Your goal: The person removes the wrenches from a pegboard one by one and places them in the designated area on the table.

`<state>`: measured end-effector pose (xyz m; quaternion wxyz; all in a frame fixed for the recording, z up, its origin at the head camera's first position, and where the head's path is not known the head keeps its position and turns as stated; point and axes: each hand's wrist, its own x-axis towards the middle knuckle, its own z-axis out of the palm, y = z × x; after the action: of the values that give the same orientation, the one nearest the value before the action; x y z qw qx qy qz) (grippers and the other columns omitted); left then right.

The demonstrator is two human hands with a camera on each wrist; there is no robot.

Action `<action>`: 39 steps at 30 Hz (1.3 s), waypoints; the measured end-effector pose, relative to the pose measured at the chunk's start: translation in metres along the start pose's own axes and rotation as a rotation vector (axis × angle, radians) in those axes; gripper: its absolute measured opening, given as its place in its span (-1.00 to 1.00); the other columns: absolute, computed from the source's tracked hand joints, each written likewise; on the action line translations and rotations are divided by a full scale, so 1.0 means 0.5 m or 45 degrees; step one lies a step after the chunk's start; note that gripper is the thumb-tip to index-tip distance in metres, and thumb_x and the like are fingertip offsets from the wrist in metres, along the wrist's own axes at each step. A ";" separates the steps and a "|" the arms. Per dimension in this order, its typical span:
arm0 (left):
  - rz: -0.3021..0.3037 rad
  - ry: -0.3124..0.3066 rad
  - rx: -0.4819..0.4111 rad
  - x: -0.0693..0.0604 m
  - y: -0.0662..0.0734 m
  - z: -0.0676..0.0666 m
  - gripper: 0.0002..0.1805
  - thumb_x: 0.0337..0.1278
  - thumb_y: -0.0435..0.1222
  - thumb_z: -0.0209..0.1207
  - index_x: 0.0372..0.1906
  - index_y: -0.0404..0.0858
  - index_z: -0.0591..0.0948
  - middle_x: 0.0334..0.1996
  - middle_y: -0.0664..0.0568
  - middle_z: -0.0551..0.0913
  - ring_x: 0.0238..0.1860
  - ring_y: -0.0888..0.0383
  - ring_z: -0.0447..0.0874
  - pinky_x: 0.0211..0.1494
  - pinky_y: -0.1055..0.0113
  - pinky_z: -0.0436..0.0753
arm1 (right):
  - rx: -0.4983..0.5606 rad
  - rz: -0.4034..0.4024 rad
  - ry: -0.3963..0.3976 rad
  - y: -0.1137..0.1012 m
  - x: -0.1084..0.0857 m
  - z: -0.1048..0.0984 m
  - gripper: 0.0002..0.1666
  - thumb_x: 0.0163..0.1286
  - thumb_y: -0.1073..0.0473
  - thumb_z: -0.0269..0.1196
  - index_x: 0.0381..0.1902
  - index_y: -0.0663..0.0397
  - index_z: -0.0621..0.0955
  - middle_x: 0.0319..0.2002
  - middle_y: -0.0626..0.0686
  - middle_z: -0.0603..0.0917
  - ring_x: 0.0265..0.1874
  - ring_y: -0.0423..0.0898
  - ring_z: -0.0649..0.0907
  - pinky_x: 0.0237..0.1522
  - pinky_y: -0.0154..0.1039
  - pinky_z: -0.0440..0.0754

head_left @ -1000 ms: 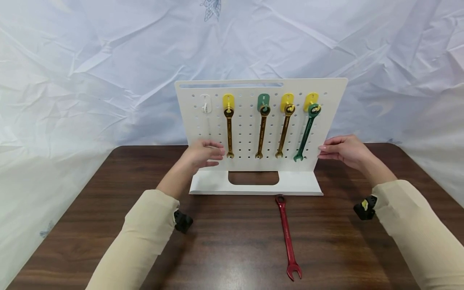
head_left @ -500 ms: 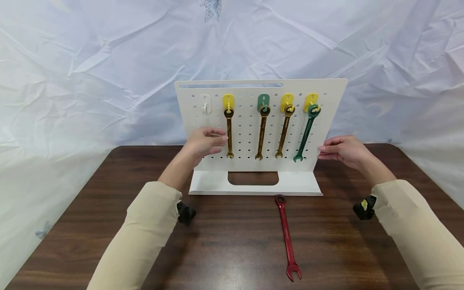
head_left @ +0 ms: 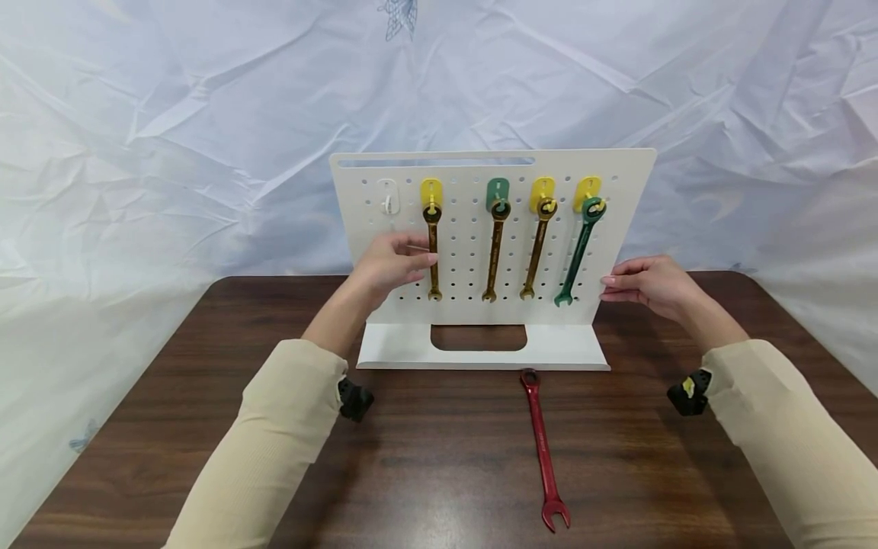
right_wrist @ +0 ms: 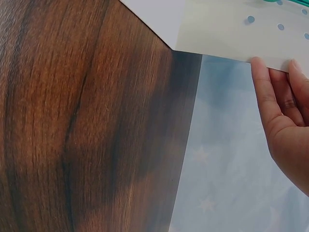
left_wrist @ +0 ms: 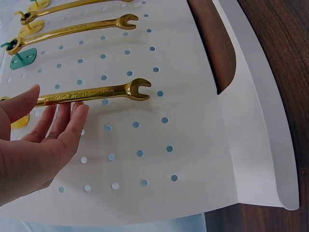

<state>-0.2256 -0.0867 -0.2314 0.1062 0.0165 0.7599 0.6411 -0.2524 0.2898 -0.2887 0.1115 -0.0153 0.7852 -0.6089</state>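
Nr left edge of pegboard [head_left: 459, 311], L hand [head_left: 386, 264] curls thumb & fingers round leftmost gold wrench [left_wrist: 104, 92], hung on yellow hook [head_left: 431, 187]. R hand [head_left: 650, 284] pinches right edge; red wrench [head_left: 541, 442] lies by front edge.

A staged tabletop workspace: wood-grain table [head_left: 439, 457], creased fabric backdrop [head_left: 226, 152], pegboard [head_left: 463, 311] of wrenches [head_left: 496, 252].

Soft light fills the head view, with pale glare on the near tabletop [head_left: 446, 457] and faint shadows beneath the sleeves [head_left: 274, 442]. The left wrist view bows the edges of the pegboard [left_wrist: 200, 145].
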 end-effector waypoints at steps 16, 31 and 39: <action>0.010 -0.033 -0.032 -0.007 -0.007 0.008 -0.74 0.17 -0.45 0.11 -0.05 -0.45 0.42 -0.17 -0.16 0.52 -0.22 0.03 0.58 -0.09 0.27 0.65 | -0.021 0.006 -0.025 -0.003 -0.002 -0.002 -0.90 0.28 0.29 0.19 -0.28 0.21 0.62 -0.38 0.02 0.65 -0.32 -0.02 0.69 -0.21 -0.19 0.68; 0.047 -0.074 -0.059 -0.031 0.004 0.012 -0.84 0.15 -0.48 0.12 -0.18 -0.43 0.44 -0.33 -0.13 0.54 -0.38 0.09 0.59 -0.18 0.22 0.69 | 0.015 -0.002 -0.049 -0.005 -0.003 -0.003 -0.91 0.28 0.30 0.18 -0.33 0.16 0.64 -0.38 0.02 0.65 -0.31 -0.01 0.69 -0.21 -0.18 0.67; 0.070 -0.086 -0.086 -0.045 0.008 0.013 -0.86 0.14 -0.52 0.10 -0.20 -0.44 0.43 -0.37 -0.12 0.54 -0.43 0.12 0.59 -0.19 0.20 0.69 | 0.020 -0.006 -0.046 -0.004 -0.003 -0.003 -0.92 0.28 0.30 0.18 -0.34 0.18 0.63 -0.38 0.03 0.65 -0.32 -0.01 0.69 -0.22 -0.19 0.68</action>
<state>-0.2030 -0.0832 -0.2253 0.1147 0.0554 0.7330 0.6682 -0.2513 0.2911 -0.2862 0.1244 -0.0274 0.7781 -0.6151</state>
